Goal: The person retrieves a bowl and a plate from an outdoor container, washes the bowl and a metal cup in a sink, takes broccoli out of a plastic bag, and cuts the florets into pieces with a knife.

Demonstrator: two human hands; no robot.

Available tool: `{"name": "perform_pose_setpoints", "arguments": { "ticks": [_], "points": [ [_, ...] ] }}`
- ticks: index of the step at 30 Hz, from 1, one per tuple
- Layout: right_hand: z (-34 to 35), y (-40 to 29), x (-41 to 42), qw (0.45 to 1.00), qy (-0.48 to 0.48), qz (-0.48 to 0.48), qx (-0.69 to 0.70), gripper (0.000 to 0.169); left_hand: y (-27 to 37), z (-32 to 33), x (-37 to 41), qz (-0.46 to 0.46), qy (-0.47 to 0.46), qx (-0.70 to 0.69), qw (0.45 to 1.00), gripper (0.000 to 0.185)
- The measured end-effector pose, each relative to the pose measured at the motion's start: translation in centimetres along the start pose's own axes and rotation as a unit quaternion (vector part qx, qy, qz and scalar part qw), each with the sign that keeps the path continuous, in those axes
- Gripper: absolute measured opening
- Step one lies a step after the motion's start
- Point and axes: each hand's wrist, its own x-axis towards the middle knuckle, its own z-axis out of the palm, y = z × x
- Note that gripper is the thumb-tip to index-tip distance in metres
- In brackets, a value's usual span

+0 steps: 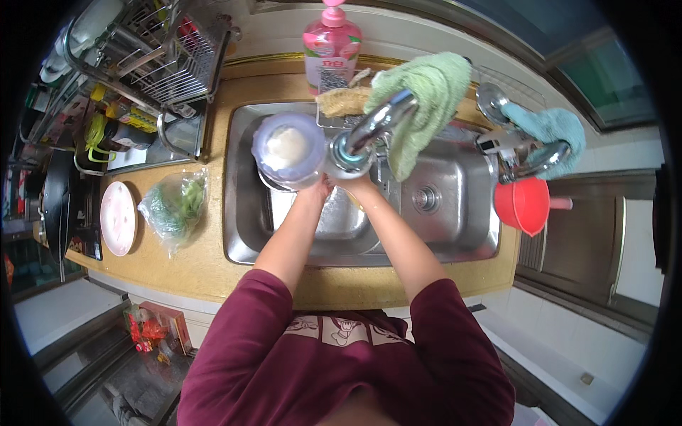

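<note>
My left hand [319, 186] and my right hand [358, 185] are close together beneath the chrome faucet [379, 120]. The faucet head and what looks like a pale vessel under it hide most of my fingers, so I cannot tell what they hold. Next to my left hand, a translucent purple plastic bowl [262, 141] stands in the left basin with a whitish lump [286, 146] in it. A metal rim [272, 183] shows below that bowl. Both forearms reach over the front edge of the stainless steel double sink [341, 259].
Green cloth [426, 85] drapes over the faucet; a pink soap pump bottle [333, 50] stands behind. Left on the counter are bagged green vegetables [173, 207], an oval plate [118, 218] and a metal rack [181, 80]. A red dipper [522, 205] hangs at the right.
</note>
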Motion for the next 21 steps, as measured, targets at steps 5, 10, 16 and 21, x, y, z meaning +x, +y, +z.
{"name": "perform_pose_setpoints", "arguments": {
  "ticks": [5, 10, 16, 21],
  "points": [
    [-5.4, -2.7, -4.0, 0.938, -0.111, 0.327, -0.041, 0.031, -0.9, 5.0, -6.9, 0.005, -0.012, 0.087, 0.996, 0.028],
    [-9.5, -5.5, -7.7, 0.951, -0.131, 0.273, -0.070, 0.020, 0.3, -0.5, -7.3, -0.031, 0.084, 0.099, 0.991, 0.019],
    [-14.0, -1.2, -12.2, 0.952, 0.111, 0.282, -0.051, 0.011, -2.8, 3.3, -10.9, -0.053, 0.064, 0.370, 0.925, 0.032],
    [-17.2, 4.6, -19.2, 0.898, 0.104, 0.352, -0.241, 0.019, -9.4, 12.3, -11.7, 0.026, -0.168, 0.631, 0.757, 0.028]
  ]
}}
